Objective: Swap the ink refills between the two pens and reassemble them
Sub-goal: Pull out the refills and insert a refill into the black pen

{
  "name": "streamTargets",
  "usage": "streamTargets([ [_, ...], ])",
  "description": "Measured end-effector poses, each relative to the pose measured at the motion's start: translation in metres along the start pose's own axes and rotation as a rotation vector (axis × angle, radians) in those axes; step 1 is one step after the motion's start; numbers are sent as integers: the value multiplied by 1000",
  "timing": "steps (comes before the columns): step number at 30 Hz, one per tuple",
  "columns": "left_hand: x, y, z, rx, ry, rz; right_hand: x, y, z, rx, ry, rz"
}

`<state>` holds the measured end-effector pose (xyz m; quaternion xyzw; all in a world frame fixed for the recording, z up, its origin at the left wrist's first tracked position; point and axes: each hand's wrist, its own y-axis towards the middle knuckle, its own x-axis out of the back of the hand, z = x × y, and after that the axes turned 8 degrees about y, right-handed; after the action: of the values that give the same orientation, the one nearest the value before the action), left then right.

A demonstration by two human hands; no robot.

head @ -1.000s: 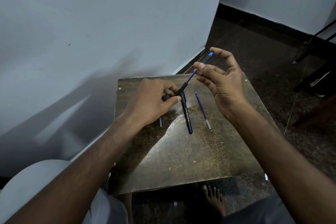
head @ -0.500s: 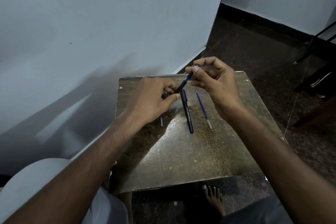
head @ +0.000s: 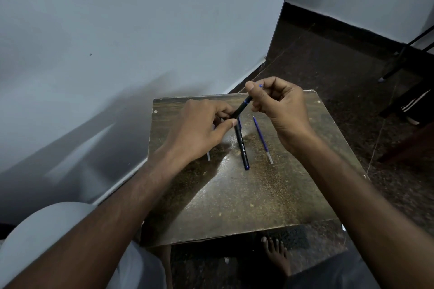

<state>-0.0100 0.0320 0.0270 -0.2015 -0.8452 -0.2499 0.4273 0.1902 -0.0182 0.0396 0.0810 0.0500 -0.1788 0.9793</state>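
A slim black plastic pen barrel (head: 240,110) was held tilted above the far part of the table, its upper end showing a short blue section. The left hand (head: 199,131) was closed on the barrel's lower end, thumb and fingers pinching it. The right hand (head: 280,105) was curled around the upper end, thumb (head: 250,88) pressed along the top, with a small blue tip (head: 260,86) showing just beyond the thumb. The two hands were near each other, joined only by the barrel.

Directly beneath, a second black pen body with pale lettering (head: 242,145) lay flat on the tabletop, its blue end toward the viewer. Just beside it, to the right, lay a thin blue ink refill with a clear near end (head: 262,139). A short pale sliver (head: 208,156) showed by the left wrist; what it was could not be told.

All rested on a square, worn brown table (head: 234,206), standing on a dark speckled floor (head: 328,58) beside a pale wall (head: 117,30).
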Motion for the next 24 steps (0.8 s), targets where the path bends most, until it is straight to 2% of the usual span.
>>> streamTargets([
  [4, 1, 3, 0, 31, -42, 8, -1, -2, 2, -113, 132, 80],
  [10, 1, 0, -2, 18, -75, 16, -2, 0, 1, -102, 76, -20],
  [15, 3, 3, 0, 45, -79, 13, 0, -1, 1, -114, 71, 76],
  [19, 3, 0, -4, 27, -93, 25, -2, 0, 1, -98, 20, -24],
  [24, 4, 2, -2, 54, -87, 22, 1, -1, 2, -133, 82, 81],
])
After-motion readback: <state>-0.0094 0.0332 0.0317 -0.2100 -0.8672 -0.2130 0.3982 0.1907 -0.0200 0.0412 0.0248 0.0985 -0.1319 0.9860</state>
